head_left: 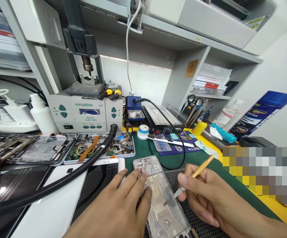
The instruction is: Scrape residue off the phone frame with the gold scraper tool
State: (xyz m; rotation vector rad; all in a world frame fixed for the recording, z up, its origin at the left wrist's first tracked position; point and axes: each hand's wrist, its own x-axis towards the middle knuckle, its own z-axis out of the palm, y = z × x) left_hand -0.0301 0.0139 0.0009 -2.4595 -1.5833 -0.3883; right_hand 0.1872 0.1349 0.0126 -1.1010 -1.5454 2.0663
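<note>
1. One left hand point(116, 205) spread, ungripping, on phone frame point(158, 193), left edge; frame on black mat point(174, 175).
2. Right hand point(209, 193) pinches gold-handled knife point(202, 166), tip at right edge.
3. White-framed phone point(101, 178) crowds left.

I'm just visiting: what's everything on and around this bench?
Flat rectangular phone shell: one, silvery grey, front centre
Slim metal blade tool: one, gold handle, front right
Shallow rectangular tray: one, whitish rim, centre left
Small loose parts: uncountable, mixed colours, in the tray
Thick flexible hose: one, black, crossing the left side
Boxy control unit: one, pale grey, back left
Cylindrical plastic bottle: one, white, left of the unit
Low boxy device with knob: one, black, back centre
Round tub: one, white and blue, centre
Slender brush: one, white handle, right of the tub
Tall cylindrical can: one, mostly blue, right
Left hand: one, bare, on the shell
Right hand: one, bare, holding the blade tool
</note>
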